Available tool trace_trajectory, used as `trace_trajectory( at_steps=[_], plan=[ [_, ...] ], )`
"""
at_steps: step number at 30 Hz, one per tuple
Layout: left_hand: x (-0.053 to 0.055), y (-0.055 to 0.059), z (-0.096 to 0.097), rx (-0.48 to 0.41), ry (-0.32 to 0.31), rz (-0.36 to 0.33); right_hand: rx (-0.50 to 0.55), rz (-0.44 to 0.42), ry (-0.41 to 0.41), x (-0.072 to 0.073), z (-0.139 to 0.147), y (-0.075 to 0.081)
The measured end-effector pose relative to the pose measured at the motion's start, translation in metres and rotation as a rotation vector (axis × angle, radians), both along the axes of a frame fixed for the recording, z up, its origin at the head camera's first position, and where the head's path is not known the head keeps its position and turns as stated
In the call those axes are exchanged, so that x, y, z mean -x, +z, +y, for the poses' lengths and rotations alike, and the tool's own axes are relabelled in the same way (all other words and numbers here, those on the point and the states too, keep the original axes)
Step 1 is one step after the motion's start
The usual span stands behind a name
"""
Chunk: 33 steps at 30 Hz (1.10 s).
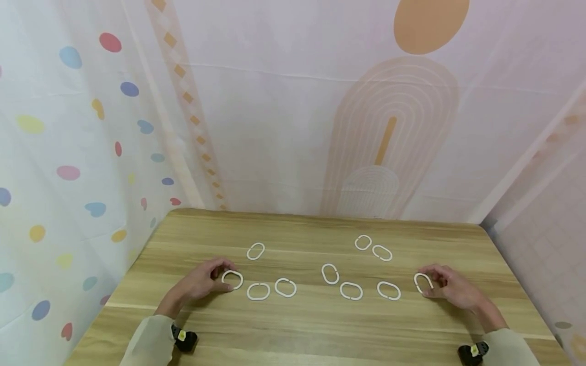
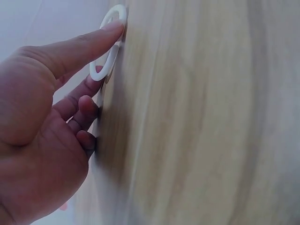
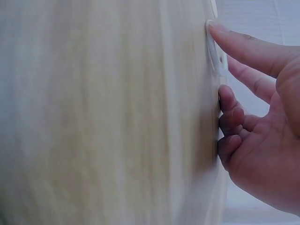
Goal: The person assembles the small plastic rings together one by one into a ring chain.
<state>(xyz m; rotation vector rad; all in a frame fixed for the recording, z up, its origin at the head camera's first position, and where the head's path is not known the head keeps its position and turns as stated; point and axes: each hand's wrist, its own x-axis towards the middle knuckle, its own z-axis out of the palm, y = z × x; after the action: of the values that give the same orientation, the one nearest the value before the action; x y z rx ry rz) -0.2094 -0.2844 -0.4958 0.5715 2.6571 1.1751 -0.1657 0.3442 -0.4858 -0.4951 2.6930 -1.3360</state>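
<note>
My left hand (image 1: 203, 279) pinches a white oval curtain ring (image 1: 242, 280) between thumb and forefinger, at the left of the wooden table. The thumb lies on this ring (image 2: 97, 76) in the left wrist view, and the other fingers curl beside the tabletop. At the right, my right hand (image 1: 458, 291) has thumb and forefinger at opposite sides of another curtain ring (image 1: 415, 281). Its thumb tip presses on that ring (image 3: 212, 49) in the right wrist view. Both rings are at or close to the table surface.
Several similar rings lie flat between the hands, including a far left one (image 1: 249, 255), a near left one (image 1: 258, 299) and a near right one (image 1: 389, 283). Behind the wooden table (image 1: 293, 335) hangs a patterned curtain (image 1: 274, 127). Black wrist cameras sit on both sleeves.
</note>
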Motion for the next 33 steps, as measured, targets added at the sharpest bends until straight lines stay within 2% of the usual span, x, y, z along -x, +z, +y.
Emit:
trace_trajectory(
  at_steps=[4,9,14,18,22,24,29,33],
  plan=[
    [-0.001,0.0,0.001,-0.043,0.01,-0.003,-0.011,0.036,0.01,0.001,-0.002,-0.001],
    [-0.001,0.002,0.0,-0.087,0.031,-0.028,-0.013,0.031,0.019,0.002,-0.003,0.001],
    [-0.001,0.003,-0.001,-0.048,0.059,-0.055,0.003,0.017,0.04,0.002,-0.005,0.005],
    [-0.001,0.004,-0.002,-0.002,0.083,-0.034,0.01,-0.042,0.0,0.003,-0.006,0.007],
    [-0.001,0.003,-0.003,0.017,0.144,-0.018,0.046,-0.131,-0.028,0.003,-0.006,0.008],
    [-0.001,0.003,-0.002,-0.008,0.164,-0.039,0.082,-0.164,-0.024,0.003,-0.006,0.008],
    [-0.002,0.005,0.002,-0.138,0.188,-0.138,0.167,-0.205,-0.001,0.004,-0.008,0.008],
    [-0.002,0.007,0.007,-0.203,0.181,-0.147,0.199,-0.19,-0.002,0.004,-0.01,0.009]
  ],
)
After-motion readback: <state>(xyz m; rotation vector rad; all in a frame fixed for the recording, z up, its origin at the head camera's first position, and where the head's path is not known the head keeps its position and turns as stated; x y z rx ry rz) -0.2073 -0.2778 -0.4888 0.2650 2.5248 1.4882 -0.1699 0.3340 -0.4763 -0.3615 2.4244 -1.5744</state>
